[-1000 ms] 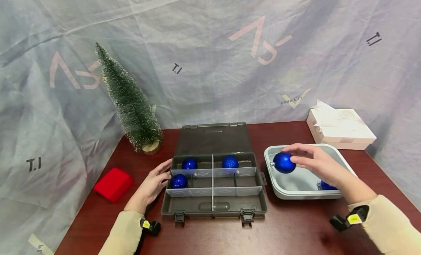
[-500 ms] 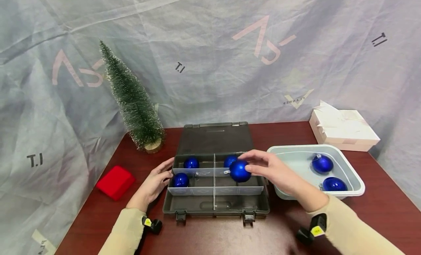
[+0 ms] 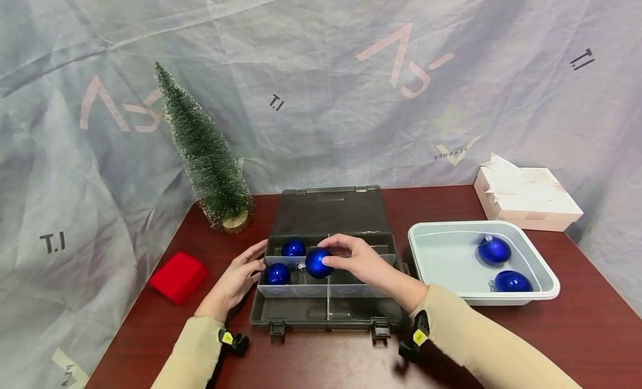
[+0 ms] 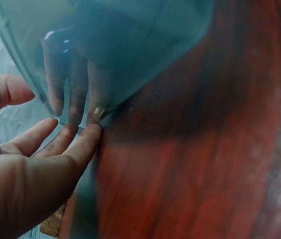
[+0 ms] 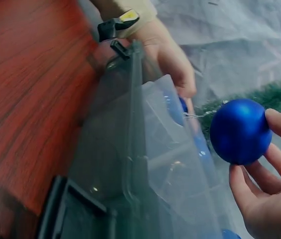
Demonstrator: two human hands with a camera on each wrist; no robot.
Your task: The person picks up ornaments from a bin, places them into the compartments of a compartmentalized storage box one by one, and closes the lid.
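Note:
My right hand [image 3: 368, 264] pinches a matte blue Christmas ball [image 3: 319, 263] by its side, over the middle of the dark clear compartment box [image 3: 286, 311]. In the right wrist view the ball [image 5: 241, 131] is held above the dividers, its silver cap pointing away from the palm. My left hand [image 3: 234, 283] rests against the box's left side; in the left wrist view its fingertips [image 4: 91, 133] touch the wall. Two shiny blue balls lie in the left compartments, one in the back row [image 3: 293, 248] and one in the middle row [image 3: 277, 274]. The glittery ball at back right is hidden behind my right hand.
A pale grey tray [image 3: 436, 261] with two blue balls [image 3: 495, 249] stands on the right. Behind it sits a white gift box [image 3: 531, 194]. A small frosted tree [image 3: 208, 155] and a red box [image 3: 179, 276] are on the left. The box's lid [image 3: 328, 213] lies open backward.
My right hand has carried the matte blue ball left from over the tray to over the middle of the compartment box. The left hand has stayed at the box's side.

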